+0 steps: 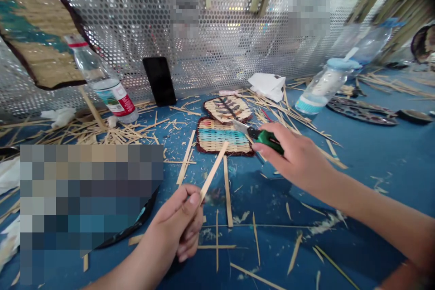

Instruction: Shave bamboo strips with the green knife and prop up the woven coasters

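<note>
Head view, left to right. Woven panel [37,36] hangs on the mesh wall [220,45] at 10 o'clock of frame; dark border, teal patch. Water bottle [105,81] leans just right of it, red label, base among loose splints [118,133]. Phone [159,80] stands propped against the mesh at 11 o'clock, screen dark. Blue table [374,158] is littered with splints and shavings.

Left hand [180,222] at 6 o'clock, low centre: thumb and fingers pinched on the bottom end of a strip [213,171]. Strip is flat and pale, tilted toward 1 o'clock. Its top end sits over the near edge of the striped mat [220,136]; can't tell if they touch. Striped mat lies flat at frame centre, teal and red bands, dark rim. Leaf mat [227,108] lies at its 12 o'clock, edges touching or nearly so.

Knife [261,135]: green handle, blade out, pointing to 10 o'clock, tip over the seam between the two mats. Right hand [299,158] comes in from 4 o'clock, fingers wrapped tight around the handle, held above the table. Knife and strip are apart, knife at the strip's 2 o'clock.

Tissue [268,85] at 1 o'clock by the mesh. Capped bottle [322,88], blue lid, tilted, at 2 o'clock. Dark ring frame [360,111] lies flat on the table just right of it.
</note>
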The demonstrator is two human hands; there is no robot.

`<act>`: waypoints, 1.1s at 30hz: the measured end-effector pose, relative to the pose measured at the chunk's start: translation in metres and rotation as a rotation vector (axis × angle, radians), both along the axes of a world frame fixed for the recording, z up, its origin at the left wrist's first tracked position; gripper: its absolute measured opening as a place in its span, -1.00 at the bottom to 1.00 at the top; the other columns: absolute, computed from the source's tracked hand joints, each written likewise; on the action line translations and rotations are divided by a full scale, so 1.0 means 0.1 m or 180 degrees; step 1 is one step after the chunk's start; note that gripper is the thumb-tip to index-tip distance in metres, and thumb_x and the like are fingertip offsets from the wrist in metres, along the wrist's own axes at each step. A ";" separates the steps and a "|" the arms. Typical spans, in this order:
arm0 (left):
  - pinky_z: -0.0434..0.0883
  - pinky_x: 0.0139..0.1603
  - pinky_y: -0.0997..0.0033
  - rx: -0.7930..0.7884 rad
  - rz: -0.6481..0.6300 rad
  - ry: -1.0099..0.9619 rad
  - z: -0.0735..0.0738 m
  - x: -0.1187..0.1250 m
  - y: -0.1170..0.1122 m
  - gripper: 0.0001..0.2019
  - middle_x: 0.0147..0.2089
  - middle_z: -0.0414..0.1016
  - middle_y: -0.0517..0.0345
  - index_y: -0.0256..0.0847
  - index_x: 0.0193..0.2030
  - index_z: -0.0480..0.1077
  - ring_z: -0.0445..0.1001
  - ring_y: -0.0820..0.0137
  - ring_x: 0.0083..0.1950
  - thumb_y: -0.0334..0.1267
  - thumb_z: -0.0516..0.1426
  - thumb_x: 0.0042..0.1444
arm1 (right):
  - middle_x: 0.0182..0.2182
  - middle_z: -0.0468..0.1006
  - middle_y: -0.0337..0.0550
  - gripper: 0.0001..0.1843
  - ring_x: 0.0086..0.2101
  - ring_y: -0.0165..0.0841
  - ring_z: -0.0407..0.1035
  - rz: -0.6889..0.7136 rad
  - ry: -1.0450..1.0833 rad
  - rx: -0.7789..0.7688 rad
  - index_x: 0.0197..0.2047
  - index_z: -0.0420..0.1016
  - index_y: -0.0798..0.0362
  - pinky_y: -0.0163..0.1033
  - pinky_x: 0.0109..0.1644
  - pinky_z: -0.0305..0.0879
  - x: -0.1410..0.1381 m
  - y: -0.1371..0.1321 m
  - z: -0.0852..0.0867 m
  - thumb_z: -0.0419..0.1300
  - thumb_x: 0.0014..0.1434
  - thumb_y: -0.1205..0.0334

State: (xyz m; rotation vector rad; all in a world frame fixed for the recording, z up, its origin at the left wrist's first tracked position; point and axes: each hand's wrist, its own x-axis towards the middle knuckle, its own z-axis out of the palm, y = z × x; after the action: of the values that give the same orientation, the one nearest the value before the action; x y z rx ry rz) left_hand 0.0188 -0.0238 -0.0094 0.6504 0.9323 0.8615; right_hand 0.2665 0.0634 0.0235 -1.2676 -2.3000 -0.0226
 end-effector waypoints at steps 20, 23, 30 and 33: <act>0.11 -0.71 0.66 0.0395 -0.0195 0.0441 -0.03 -0.01 -0.11 -0.71 -0.63 0.18 0.44 -0.16 -0.24 0.22 0.03 0.66 -0.72 0.02 0.13 0.19 | -0.03 0.48 0.19 -0.59 -0.06 0.02 0.37 -0.1315 -0.1219 0.0045 0.01 0.41 0.15 0.04 -0.07 0.19 0.49 0.82 -0.13 -0.09 0.34 0.08; 0.12 -0.69 0.65 0.0508 -0.0320 0.0527 -0.06 -0.03 -0.12 -0.74 -0.62 0.18 0.43 -0.15 -0.23 0.22 0.04 0.65 -0.71 0.01 0.09 0.23 | -0.22 0.56 0.00 -0.60 -0.24 -0.16 0.44 -0.0705 -0.0980 -0.0451 -0.17 0.45 0.06 -0.09 -0.21 0.24 0.23 0.60 -0.09 -0.09 0.34 -0.03; 0.13 -0.69 0.65 0.0702 -0.0453 0.0869 0.02 0.00 -0.13 -0.74 -0.63 0.16 0.43 -0.15 -0.23 0.24 0.08 0.61 -0.69 0.01 0.06 0.23 | -0.33 0.58 -0.03 -0.71 -0.35 -0.18 0.46 -0.0556 -0.1498 -0.0642 -0.24 0.41 0.05 -0.14 -0.36 0.20 -0.02 0.33 -0.16 -0.11 0.32 0.17; 0.12 -0.70 0.66 0.0731 -0.0479 0.0945 0.06 0.02 -0.13 -0.75 -0.63 0.15 0.43 -0.16 -0.25 0.23 0.11 0.60 -0.68 -0.01 0.06 0.21 | -0.39 0.57 -0.08 -0.73 -0.39 -0.22 0.45 -0.0571 -0.1240 -0.0879 -0.27 0.42 0.02 -0.18 -0.39 0.20 0.13 0.46 -0.17 -0.05 0.29 0.13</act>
State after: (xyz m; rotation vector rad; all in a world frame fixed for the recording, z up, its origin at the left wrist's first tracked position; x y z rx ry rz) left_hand 0.0204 -0.0364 -0.0034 1.0551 1.0424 0.7548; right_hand 0.2797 0.1093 0.0066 -1.7382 -2.5713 -0.0152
